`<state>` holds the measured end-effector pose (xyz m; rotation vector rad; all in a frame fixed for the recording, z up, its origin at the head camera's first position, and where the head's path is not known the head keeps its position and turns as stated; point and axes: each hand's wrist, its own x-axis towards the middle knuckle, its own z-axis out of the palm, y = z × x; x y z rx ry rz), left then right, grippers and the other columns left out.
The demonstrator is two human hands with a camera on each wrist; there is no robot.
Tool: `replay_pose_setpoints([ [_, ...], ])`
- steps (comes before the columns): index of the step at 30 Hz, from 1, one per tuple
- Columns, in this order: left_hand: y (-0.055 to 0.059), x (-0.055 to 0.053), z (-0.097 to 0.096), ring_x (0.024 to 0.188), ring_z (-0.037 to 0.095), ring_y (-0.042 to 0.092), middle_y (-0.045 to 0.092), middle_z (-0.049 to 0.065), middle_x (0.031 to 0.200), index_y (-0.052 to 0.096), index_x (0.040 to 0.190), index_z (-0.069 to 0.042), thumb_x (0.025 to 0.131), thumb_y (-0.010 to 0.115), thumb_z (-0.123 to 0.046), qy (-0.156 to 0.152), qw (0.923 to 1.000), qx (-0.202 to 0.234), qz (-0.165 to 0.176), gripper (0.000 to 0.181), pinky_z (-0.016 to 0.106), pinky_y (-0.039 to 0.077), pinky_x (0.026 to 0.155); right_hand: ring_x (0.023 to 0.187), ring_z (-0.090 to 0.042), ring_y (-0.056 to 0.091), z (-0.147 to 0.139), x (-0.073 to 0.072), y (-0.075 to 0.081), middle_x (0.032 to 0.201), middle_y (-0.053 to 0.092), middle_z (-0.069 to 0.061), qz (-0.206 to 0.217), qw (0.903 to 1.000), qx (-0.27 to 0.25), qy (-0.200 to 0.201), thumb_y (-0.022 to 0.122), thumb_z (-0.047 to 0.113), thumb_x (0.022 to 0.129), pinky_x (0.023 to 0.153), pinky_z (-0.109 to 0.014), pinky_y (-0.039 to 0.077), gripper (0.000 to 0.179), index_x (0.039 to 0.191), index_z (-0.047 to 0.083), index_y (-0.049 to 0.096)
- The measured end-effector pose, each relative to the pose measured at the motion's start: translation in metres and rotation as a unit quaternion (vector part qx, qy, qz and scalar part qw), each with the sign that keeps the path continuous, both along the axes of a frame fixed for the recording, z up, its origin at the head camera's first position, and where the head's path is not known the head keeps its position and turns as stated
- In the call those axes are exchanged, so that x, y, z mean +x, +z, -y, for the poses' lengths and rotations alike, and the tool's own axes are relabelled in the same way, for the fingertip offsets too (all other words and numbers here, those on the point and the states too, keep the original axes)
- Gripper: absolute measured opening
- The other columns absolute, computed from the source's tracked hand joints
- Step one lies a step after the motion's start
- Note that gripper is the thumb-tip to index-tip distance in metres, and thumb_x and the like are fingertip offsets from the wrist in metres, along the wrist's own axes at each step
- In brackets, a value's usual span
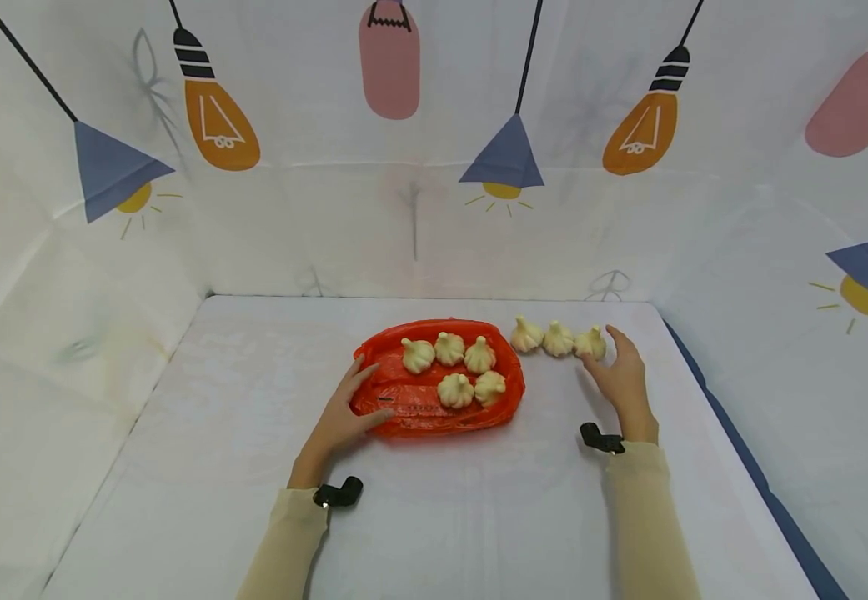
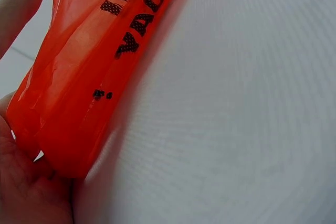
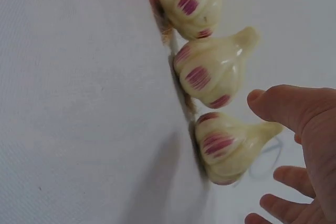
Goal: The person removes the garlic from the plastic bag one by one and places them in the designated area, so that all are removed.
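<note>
A red plastic bag (image 1: 411, 400) with black print lies spread like a shallow basin, with several garlic bulbs (image 1: 455, 390) in it. My left hand (image 1: 343, 412) rests against the bag's left edge, thumb and fingers spread apart. In the left wrist view the printed side of the bag (image 2: 79, 93) is close to the palm. To the right of the bag, three garlic bulbs (image 1: 558, 339) stand in a row, stems up. My right hand (image 1: 621, 375) is at the rightmost one, thumb and fingers parted. The right wrist view shows purple streaks on that nearest bulb (image 3: 223, 150).
The white table (image 1: 471, 517) extends in front of the bag and on both sides. A white sheet (image 1: 313, 225) printed with lamps and bulbs hangs behind and around it. Each wrist carries a small black camera (image 1: 339, 492).
</note>
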<state>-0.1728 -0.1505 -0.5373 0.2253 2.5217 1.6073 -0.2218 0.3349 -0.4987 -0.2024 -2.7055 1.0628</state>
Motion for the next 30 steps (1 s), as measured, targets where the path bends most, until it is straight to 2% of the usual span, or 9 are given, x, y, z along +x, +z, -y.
replay_pose_setpoints([
  [8, -0.001, 0.0, 0.001, 0.16, 0.035, 0.01, 0.012, 0.0, 0.174, 0.041, 0.158, -0.027, 0.084, 0.085, -0.038, -0.002, 1.0, 0.001, -0.008, 0.087, 0.068, 0.018, 0.123, 0.15, -0.05, 0.03, 0.017, 0.008, 0.023, 0.159, 0.036, -0.032, -0.045, 0.9985, 0.016, 0.026, 0.076, 0.016, 0.091, 0.122, -0.064, 0.027, 0.077, 0.155, -0.003, 0.037],
  [13, -0.002, -0.001, 0.001, 0.16, 0.035, 0.011, 0.012, -0.001, 0.174, 0.041, 0.158, -0.026, 0.083, 0.086, -0.039, -0.001, 1.0, -0.002, -0.009, 0.089, 0.067, 0.018, 0.123, 0.149, -0.05, 0.031, 0.035, 0.009, 0.042, 0.158, 0.037, -0.032, -0.052, 0.9958, 0.013, 0.074, 0.077, 0.015, 0.09, 0.118, -0.067, 0.03, 0.077, 0.154, -0.003, 0.038],
  [18, -0.002, -0.001, -0.001, 0.16, 0.035, 0.01, 0.012, -0.001, 0.174, 0.041, 0.158, -0.027, 0.081, 0.088, -0.04, -0.002, 0.9999, -0.009, -0.006, 0.091, 0.066, 0.018, 0.124, 0.148, -0.049, 0.033, 0.053, 0.009, 0.053, 0.158, 0.038, -0.03, -0.051, 0.9917, 0.01, 0.118, 0.078, 0.014, 0.09, 0.118, -0.068, 0.029, 0.076, 0.153, -0.003, 0.039],
  [24, 0.0, -0.001, -0.002, 0.16, 0.034, 0.011, 0.011, -0.001, 0.174, 0.042, 0.158, -0.027, 0.082, 0.087, -0.042, -0.001, 0.9999, -0.015, 0.0, 0.09, 0.066, 0.018, 0.124, 0.149, -0.047, 0.032, 0.073, 0.008, 0.062, 0.159, 0.039, -0.028, -0.039, 0.9859, 0.013, 0.162, 0.08, 0.019, 0.089, 0.119, -0.068, 0.029, 0.079, 0.154, -0.002, 0.039],
  [30, -0.001, -0.001, -0.001, 0.16, 0.035, 0.011, 0.012, 0.001, 0.174, 0.042, 0.158, -0.026, 0.082, 0.086, -0.042, -0.003, 0.9998, -0.019, -0.008, 0.089, 0.067, 0.019, 0.124, 0.153, -0.041, 0.028, 0.097, 0.01, 0.075, 0.165, 0.032, -0.02, 0.015, 0.9769, 0.008, 0.213, 0.076, 0.028, 0.093, 0.121, -0.065, 0.029, 0.081, 0.159, 0.006, 0.034],
])
